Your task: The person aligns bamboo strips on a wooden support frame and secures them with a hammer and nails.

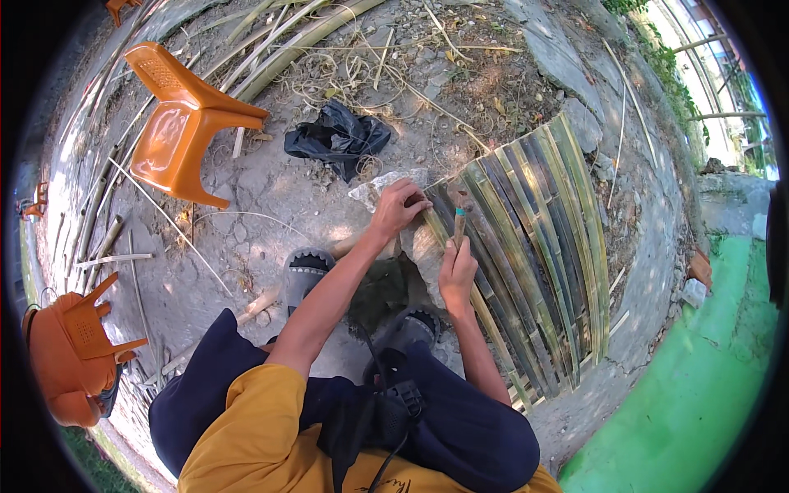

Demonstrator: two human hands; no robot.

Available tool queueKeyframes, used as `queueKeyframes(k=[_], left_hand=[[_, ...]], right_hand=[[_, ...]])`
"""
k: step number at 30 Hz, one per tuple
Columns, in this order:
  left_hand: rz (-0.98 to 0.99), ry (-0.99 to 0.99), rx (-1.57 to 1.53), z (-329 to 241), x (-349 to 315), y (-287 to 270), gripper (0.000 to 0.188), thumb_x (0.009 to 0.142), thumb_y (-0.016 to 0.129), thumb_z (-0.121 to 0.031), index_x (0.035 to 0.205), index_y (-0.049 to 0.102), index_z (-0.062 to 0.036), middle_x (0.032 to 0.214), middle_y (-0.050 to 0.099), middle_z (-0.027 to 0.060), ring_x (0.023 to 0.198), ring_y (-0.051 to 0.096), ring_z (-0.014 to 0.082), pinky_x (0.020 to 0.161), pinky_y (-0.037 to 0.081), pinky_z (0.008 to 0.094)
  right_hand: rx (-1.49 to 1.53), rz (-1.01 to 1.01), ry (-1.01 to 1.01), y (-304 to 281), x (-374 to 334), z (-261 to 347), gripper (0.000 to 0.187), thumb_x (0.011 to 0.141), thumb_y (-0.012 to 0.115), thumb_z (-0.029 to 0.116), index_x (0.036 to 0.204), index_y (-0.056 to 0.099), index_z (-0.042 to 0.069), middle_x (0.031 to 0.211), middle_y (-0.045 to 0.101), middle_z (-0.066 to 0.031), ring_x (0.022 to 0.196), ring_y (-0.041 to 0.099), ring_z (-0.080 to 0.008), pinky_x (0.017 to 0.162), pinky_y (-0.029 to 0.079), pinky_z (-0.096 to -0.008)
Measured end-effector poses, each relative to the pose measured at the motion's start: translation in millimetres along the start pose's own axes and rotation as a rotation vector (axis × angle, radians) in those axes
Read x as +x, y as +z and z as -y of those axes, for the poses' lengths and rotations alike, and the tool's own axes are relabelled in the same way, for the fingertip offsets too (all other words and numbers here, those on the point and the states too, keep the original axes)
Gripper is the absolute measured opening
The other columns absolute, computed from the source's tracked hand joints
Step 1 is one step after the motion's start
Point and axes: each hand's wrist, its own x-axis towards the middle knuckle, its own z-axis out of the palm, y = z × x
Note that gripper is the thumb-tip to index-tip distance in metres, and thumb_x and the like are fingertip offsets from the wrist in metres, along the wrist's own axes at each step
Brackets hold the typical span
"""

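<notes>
A panel of split bamboo slats [538, 246] lies to my right, its slats side by side. At its upper left corner, my left hand [399, 207] pinches its fingertips together by the edge slat [485, 324]. What is between those fingers, if anything, is too small to make out. My right hand [458, 269] is wrapped around the wooden handle of a hammer [460, 223], which has a teal band near its dark, rusty-looking head. The hammer head is over the panel's left corner, just right of my left fingertips. A pale stone [368, 194] sits beside my left hand.
Beyond my hands lies a crumpled black plastic bag [337, 140]. An orange plastic chair [177, 123] stands at the far left; a person in orange [70, 357] is at the left edge. Bamboo poles [300, 41] and thin strips litter the ground. Green-painted paving [682, 386] borders the right.
</notes>
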Motion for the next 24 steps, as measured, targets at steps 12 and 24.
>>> queueKeyframes(k=[12,24], left_hand=[[-0.151,-0.045,0.457,-20.0,-26.9,2.5,0.045,0.072,0.088,-0.036,0.115,0.083,-0.0265,0.101,0.06,-0.0023,0.1,0.051,0.0222,0.093,0.037,0.04],[-0.229,-0.127,0.442,-17.4,-24.8,2.8,0.066,0.073,0.088,-0.039,0.129,0.065,-0.0125,0.11,0.058,0.0057,0.107,0.052,0.0292,0.094,0.038,0.0455]], right_hand=[[-0.154,0.136,-0.063,14.9,-0.9,-20.1,0.023,0.106,0.053,0.018,0.112,0.053,-0.004,0.081,0.063,-0.0334,0.078,0.062,-0.0547,0.065,0.044,-0.0588],[-0.146,0.137,-0.031,7.4,-5.4,-24.7,0.023,0.107,0.053,0.02,0.11,0.051,-0.003,0.076,0.062,-0.031,0.074,0.062,-0.0539,0.061,0.044,-0.0574]])
